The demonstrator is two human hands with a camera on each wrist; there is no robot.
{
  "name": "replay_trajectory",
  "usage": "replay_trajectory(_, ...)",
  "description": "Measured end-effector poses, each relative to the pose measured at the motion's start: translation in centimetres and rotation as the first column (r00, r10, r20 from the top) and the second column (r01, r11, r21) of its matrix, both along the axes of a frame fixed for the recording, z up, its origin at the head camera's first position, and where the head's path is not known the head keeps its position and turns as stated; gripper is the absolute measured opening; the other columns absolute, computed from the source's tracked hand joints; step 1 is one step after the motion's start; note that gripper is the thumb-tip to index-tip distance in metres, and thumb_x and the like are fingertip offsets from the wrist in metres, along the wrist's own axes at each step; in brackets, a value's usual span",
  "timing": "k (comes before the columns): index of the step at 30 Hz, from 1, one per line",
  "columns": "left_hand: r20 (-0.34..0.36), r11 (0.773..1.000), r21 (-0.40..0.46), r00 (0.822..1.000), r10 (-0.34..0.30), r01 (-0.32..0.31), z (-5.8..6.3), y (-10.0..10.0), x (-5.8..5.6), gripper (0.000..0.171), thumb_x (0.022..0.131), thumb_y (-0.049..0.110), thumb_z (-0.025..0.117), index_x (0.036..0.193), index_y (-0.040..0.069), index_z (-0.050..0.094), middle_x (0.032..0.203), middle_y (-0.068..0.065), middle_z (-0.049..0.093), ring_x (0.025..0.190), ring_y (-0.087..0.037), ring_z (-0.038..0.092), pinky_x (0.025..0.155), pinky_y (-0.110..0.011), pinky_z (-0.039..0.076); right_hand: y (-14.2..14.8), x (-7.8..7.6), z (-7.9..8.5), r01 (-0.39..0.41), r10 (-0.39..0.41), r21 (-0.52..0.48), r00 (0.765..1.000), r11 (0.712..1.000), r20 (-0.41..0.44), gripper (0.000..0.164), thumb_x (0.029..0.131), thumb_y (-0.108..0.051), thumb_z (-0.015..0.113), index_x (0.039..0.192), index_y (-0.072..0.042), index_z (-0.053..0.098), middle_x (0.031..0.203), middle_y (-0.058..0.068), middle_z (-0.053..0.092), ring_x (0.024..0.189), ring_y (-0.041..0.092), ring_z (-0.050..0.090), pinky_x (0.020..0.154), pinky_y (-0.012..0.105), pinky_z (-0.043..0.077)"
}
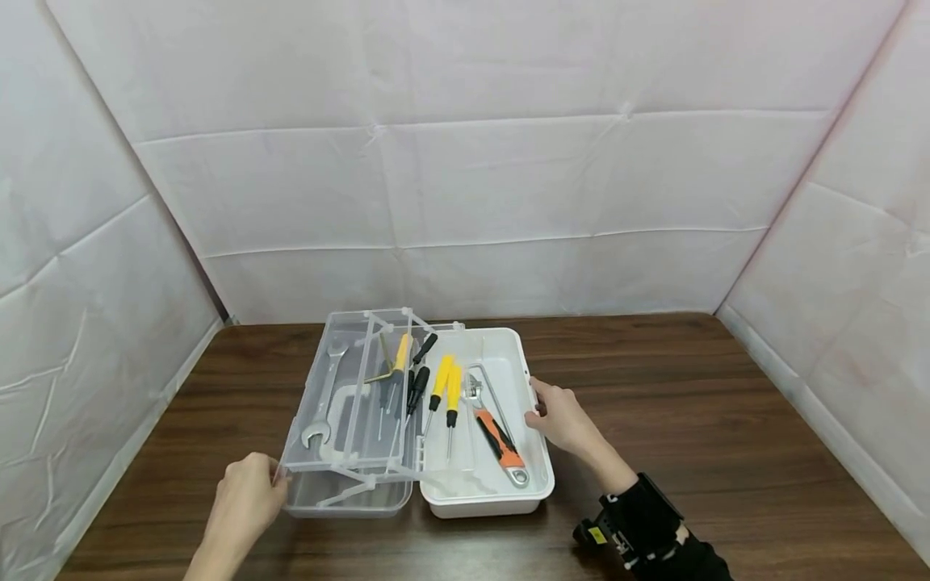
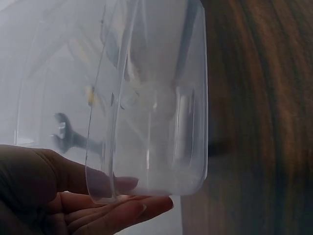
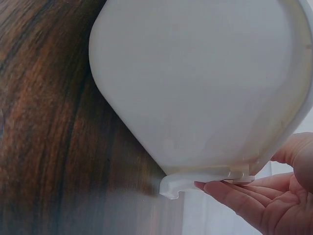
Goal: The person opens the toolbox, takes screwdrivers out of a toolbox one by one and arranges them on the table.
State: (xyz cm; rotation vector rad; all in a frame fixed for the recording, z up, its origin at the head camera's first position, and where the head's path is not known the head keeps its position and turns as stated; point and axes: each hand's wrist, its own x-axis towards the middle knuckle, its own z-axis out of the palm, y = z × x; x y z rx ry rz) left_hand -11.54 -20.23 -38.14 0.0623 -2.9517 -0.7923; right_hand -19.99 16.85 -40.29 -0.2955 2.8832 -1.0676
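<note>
A toolbox stands opened out on the table, its white base on the right and its clear lid on the left. My left hand pinches the lid's near left edge; in the left wrist view the thumb lies on one side and fingers on the other. My right hand grips the base's right side, its fingers at a white latch. In the base lie yellow screwdrivers and an orange-handled adjustable wrench. An open-end wrench lies in the clear tray over the lid.
Black-handled screwdrivers and a hex key lie around the middle. Brown wooden table extends to both sides. White sheet walls stand behind it and at left and right.
</note>
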Motion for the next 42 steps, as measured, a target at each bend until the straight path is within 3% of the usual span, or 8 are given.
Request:
replay_trajectory(7, 0.051, 1.000, -0.027, 0.999, -0.014, 0.015, -1.1, -0.1, -0.1, 0.016, 0.073, 0.000, 0.054, 0.058, -0.001, 0.048, 0.050, -0.004, 0.042, 0.045, -0.018, 0.040, 0.039, -0.034, 0.035, 0.0, 0.2, 0.0, -0.001, 0.001, 0.009, 1.000, 1.000, -0.005, 0.056, 0.080, 0.000, 0.057, 0.128, 0.014, 0.034, 0.116, 0.030, 0.050, 0.093, 0.029, 0.058, 0.064, 0.031, 0.049)
replay_trajectory(13, 0.098, 0.998, -0.058, 0.995, -0.025, 0.031, -0.1, -0.1, -0.5, 0.010, 0.073, 0.005, 0.060, 0.068, -0.003, 0.058, 0.056, -0.009, 0.052, 0.048, -0.020, 0.044, 0.041, -0.036, 0.037, 0.1, 0.3, 0.1, 0.009, -0.009, 0.010, 1.000, 1.000, -0.017, 0.056, 0.080, -0.001, 0.058, 0.128, 0.013, 0.034, 0.115, 0.029, 0.051, 0.087, 0.024, 0.058, 0.061, 0.029, 0.047)
replay_trajectory(18, -0.015, 0.999, -0.022, 1.000, 0.026, -0.027, 1.6, -0.6, -1.4, 0.024, 0.084, 0.004, 0.048, 0.095, -0.013, 0.060, 0.077, -0.025, 0.061, 0.054, -0.027, 0.052, 0.046, -0.041, 0.042, 0.3, 0.2, 0.0, 0.002, -0.001, 0.012, 1.000, 1.000, -0.018, 0.056, 0.080, -0.001, 0.057, 0.128, 0.014, 0.034, 0.115, 0.030, 0.051, 0.087, 0.024, 0.058, 0.060, 0.030, 0.047)
replay_trajectory(21, -0.125, 0.996, 0.017, 0.988, 0.090, -0.089, 2.4, -0.3, -1.8, 0.030, 0.091, 0.012, 0.045, 0.101, -0.013, 0.058, 0.081, -0.026, 0.061, 0.061, -0.033, 0.056, 0.050, -0.045, 0.043, 0.3, 0.2, 0.0, 0.001, -0.001, 0.015, 1.000, 1.000, -0.019, 0.056, 0.080, 0.000, 0.057, 0.128, 0.014, 0.034, 0.114, 0.030, 0.051, 0.090, 0.026, 0.059, 0.061, 0.030, 0.048)
replay_trajectory(26, -0.206, 0.986, 0.114, 0.968, 0.144, -0.122, 2.9, 1.3, -2.5, 0.043, 0.095, 0.025, 0.040, 0.109, -0.012, 0.055, 0.092, -0.028, 0.060, 0.082, -0.045, 0.056, 0.066, -0.052, 0.042, 0.5, 0.2, 0.0, 0.007, -0.007, 0.015, 1.000, 1.000, -0.019, 0.056, 0.079, 0.000, 0.058, 0.128, 0.013, 0.035, 0.114, 0.029, 0.052, 0.092, 0.029, 0.059, 0.064, 0.031, 0.049)
replay_trajectory(28, -0.204, 0.983, 0.151, 0.970, 0.135, -0.105, 3.0, 1.9, -2.7, 0.044, 0.095, 0.026, 0.040, 0.113, -0.012, 0.052, 0.099, -0.028, 0.059, 0.092, -0.046, 0.053, 0.071, -0.054, 0.041, 0.5, 0.2, 0.0, 0.011, -0.010, 0.013, 1.000, 1.000, -0.015, 0.056, 0.079, -0.001, 0.058, 0.128, 0.013, 0.035, 0.115, 0.029, 0.052, 0.093, 0.028, 0.058, 0.065, 0.031, 0.049)
replay_trajectory(33, -0.152, 0.973, 0.220, 0.983, 0.102, -0.067, 2.8, 3.0, -3.2, 0.045, 0.092, 0.022, 0.045, 0.121, -0.013, 0.043, 0.105, -0.030, 0.056, 0.091, -0.045, 0.054, 0.073, -0.052, 0.041, 0.6, 0.3, 0.0, 0.015, -0.014, 0.011, 1.000, 1.000, -0.011, 0.056, 0.079, -0.001, 0.058, 0.128, 0.013, 0.035, 0.114, 0.028, 0.052, 0.093, 0.028, 0.058, 0.066, 0.032, 0.049)
replay_trajectory(42, -0.116, 0.960, 0.263, 0.985, 0.131, -0.097, 2.3, 3.5, -3.5, 0.040, 0.089, 0.016, 0.049, 0.118, -0.011, 0.048, 0.110, -0.031, 0.052, 0.101, -0.048, 0.048, 0.078, -0.056, 0.038, 0.5, 0.4, 0.0, 0.019, -0.018, 0.021, 0.999, 1.000, -0.028, 0.056, 0.078, 0.000, 0.058, 0.127, 0.014, 0.035, 0.108, 0.030, 0.055, 0.076, 0.021, 0.059, 0.057, 0.028, 0.046)
